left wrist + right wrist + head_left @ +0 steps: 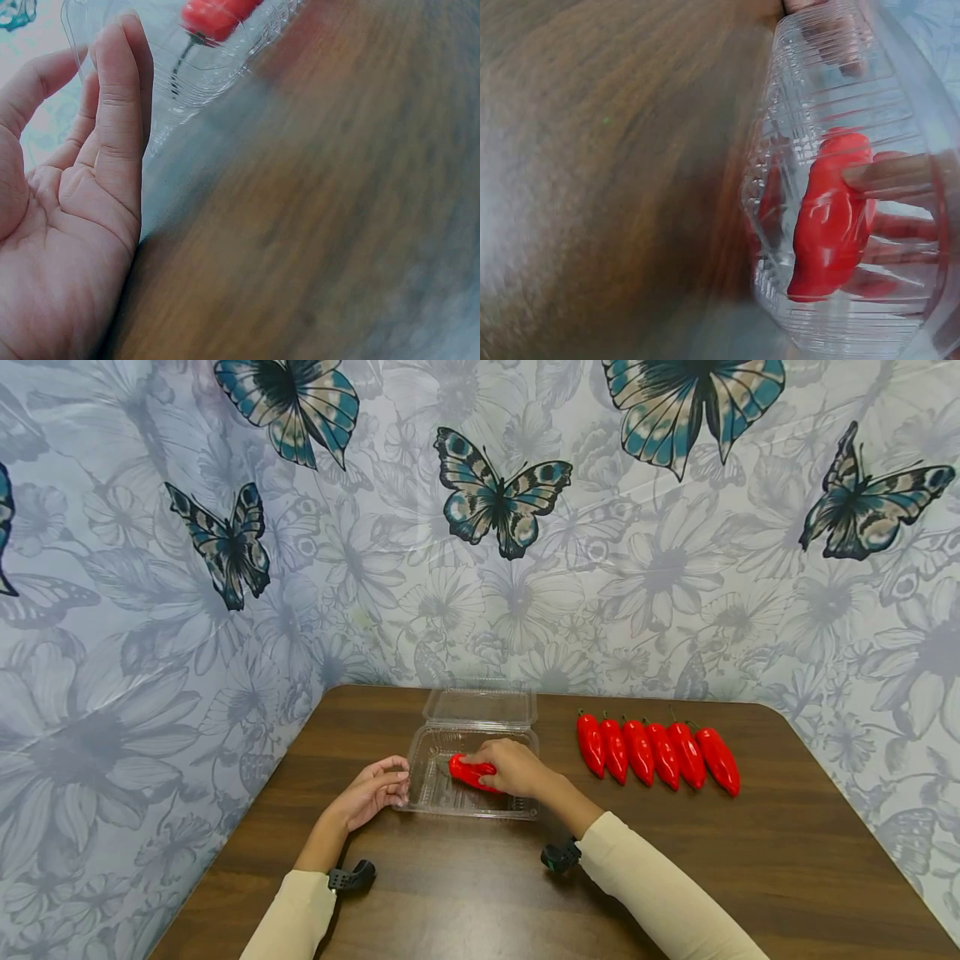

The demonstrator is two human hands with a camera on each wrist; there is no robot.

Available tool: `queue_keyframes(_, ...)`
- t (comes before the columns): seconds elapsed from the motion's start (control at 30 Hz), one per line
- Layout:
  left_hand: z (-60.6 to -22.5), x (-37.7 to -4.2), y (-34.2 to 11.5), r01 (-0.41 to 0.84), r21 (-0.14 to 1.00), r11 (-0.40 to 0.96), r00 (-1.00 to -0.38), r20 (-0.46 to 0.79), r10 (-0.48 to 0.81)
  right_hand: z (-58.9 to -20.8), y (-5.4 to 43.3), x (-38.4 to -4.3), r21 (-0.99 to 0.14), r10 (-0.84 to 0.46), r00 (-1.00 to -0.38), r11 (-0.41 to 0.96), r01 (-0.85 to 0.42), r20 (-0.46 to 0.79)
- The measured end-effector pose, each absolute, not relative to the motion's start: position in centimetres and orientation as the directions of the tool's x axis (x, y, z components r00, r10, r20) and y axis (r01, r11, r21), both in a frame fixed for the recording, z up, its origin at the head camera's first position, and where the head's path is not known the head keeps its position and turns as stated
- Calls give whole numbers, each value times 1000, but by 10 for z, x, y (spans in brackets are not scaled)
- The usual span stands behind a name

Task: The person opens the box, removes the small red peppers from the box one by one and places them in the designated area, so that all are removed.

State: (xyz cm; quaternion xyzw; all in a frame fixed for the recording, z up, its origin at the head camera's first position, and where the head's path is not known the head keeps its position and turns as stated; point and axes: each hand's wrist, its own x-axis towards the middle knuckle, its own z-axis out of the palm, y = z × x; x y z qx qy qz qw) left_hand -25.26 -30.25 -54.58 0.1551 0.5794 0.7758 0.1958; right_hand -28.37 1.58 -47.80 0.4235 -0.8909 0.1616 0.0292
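Note:
My right hand (pixel 513 767) reaches into a clear plastic clamshell container (pixel 427 802) and grips a red chilli pepper (pixel 467 770) between thumb and fingers. The pepper lies sideways inside the tray half, its stem end toward the left. Through the clear wall in the right wrist view, the fingers (pixel 892 174) show around the pepper (pixel 829 225). At the container's left wall, my left hand (pixel 377 789) rests with fairly straight fingers against the plastic. Its palm and fingers (pixel 118 105) show in the left wrist view, with the pepper's stem behind the plastic beyond them.
Several red chilli peppers (pixel 637 753) lie in a row on the brown wooden table (pixel 675 877), right of the container. The container's lid (pixel 480 703) stands open at the back, near the butterfly-patterned wall covering (pixel 360 635).

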Motion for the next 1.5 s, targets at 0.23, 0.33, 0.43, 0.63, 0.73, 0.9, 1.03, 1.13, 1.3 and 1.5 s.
queue_keyframes(0.23,-546,-252,-302,-126,960,-250,-879,9,477,-473,17,-281,-284,-736,-630,567,-773,246)
queue_keyframes(0.33,-545,-251,-303,-128,958,-257,-876,12,483,-469,17,-278,-310,-726,-637,562,-767,260)
queue_keyframes(0.43,-545,-252,-303,-128,956,-263,-873,17,487,-464,18,-275,-338,-706,-655,567,-751,269)
queue_keyframes(0.63,-546,-253,-303,-126,958,-257,-873,16,487,-456,20,-271,-363,-683,-671,570,-737,288)
queue_keyframes(0.73,-546,-252,-303,-126,957,-260,-872,18,490,-453,22,-269,-369,-674,-671,565,-738,308)
queue_keyframes(0.9,-544,-251,-303,-127,954,-271,-864,28,503,-446,24,-265,-392,-648,-689,570,-722,326)
queue_keyframes(1.03,-545,-252,-303,-127,955,-267,-863,26,504,-440,26,-262,-409,-634,-697,568,-714,336)
queue_keyframes(1.13,-547,-253,-303,-121,957,-263,-864,28,502,-437,29,-260,-418,-625,-698,562,-713,349)
queue_keyframes(1.3,-547,-253,-303,-115,958,-262,-862,35,506,-435,33,-257,-423,-615,-693,551,-719,376)
queue_keyframes(1.5,-546,-252,-303,-111,957,-268,-862,42,506,-436,39,-253,-430,-599,-686,536,-726,412)
